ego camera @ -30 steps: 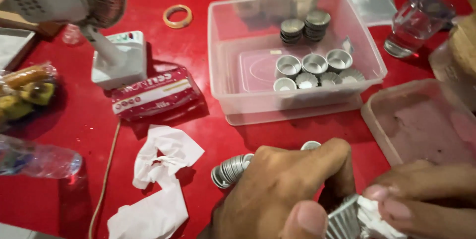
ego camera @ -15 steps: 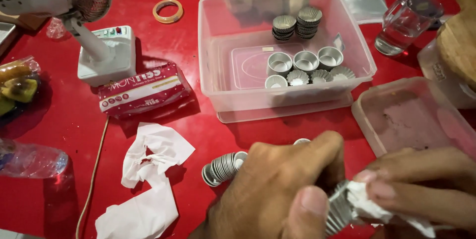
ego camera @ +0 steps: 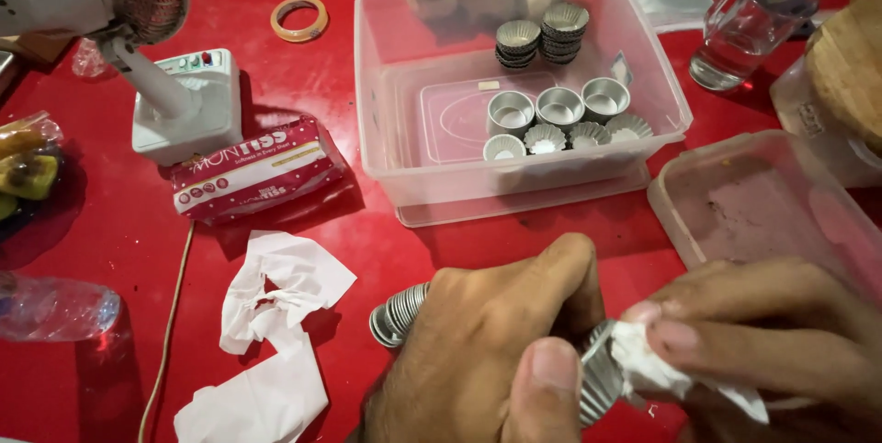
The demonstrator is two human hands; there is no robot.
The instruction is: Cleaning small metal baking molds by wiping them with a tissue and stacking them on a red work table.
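- We noted a small fluted metal mould (ego camera: pixel 602 379) low in the frame, pinched at its rim by the left hand (ego camera: pixel 487 351), thumb in front and fingers curled over the back.
- The mould lay tilted on its side, open mouth facing right toward the right hand (ego camera: pixel 763 342); its short axis ran roughly left to right.
- The right hand was closed round a wad of white tissue (ego camera: pixel 652 365), fingertips pressing it into the mould's mouth. Both hands touched the mould; the left one carried it.
- Just behind the left hand, a row of nested moulds (ego camera: pixel 400 314) lay on its side on the table, partly hidden by the knuckles.
- Farther up sat a clear plastic tub (ego camera: pixel 386 130) holding loose moulds and two stacks (ego camera: pixel 542 34).
- To the right, a second clear container (ego camera: pixel 781 213) lay near the right hand.
- Left of the hands were crumpled tissue sheets (ego camera: pixel 276 333), a red tissue pack (ego camera: pixel 253 172), and a white fan base (ego camera: pixel 184 107).
- We also logged a tape ring (ego camera: pixel 299 18), a glass pitcher (ego camera: pixel 744 25), and a plastic bottle (ego camera: pixel 50 305).
- Everything rested on a glossy red table (ego camera: pixel 312 222); the room beyond was not visible.
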